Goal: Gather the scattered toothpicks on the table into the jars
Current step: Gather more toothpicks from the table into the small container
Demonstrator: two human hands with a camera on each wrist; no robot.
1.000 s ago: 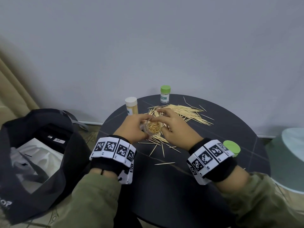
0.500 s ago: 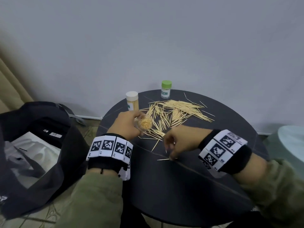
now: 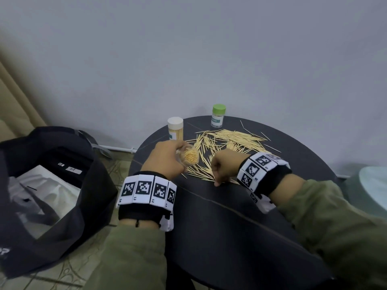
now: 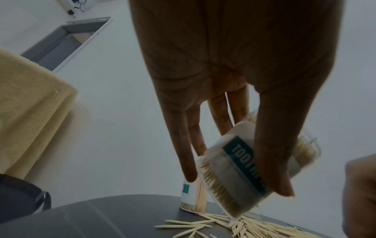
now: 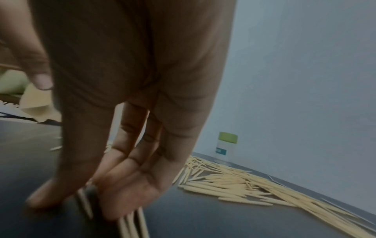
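Observation:
My left hand [image 3: 165,162] grips an open clear jar [image 3: 189,156] packed with toothpicks. It is tilted, its mouth facing me, above the table's left part. In the left wrist view thumb and fingers wrap the labelled jar [image 4: 242,167]. My right hand [image 3: 222,168] is fingers-down at the near edge of the scattered toothpicks [image 3: 230,139]. The right wrist view shows its fingers [image 5: 130,198] fairly straight, pressing on a few toothpicks [image 5: 132,225], with the thumb apart. A white-lidded jar [image 3: 175,128] and a green-lidded jar [image 3: 218,115] stand upright at the back.
The round dark table [image 3: 230,227] stands against a grey wall. An open black bag [image 3: 52,185] sits on the floor to the left. A pale green round object [image 3: 372,185] is at the right edge. More toothpicks [image 5: 244,185] fan out toward the green-lidded jar [image 5: 225,148].
My right hand left the jar's mouth and came down to the table at the near edge of the scatter. The left hand kept the jar and drew it slightly left.

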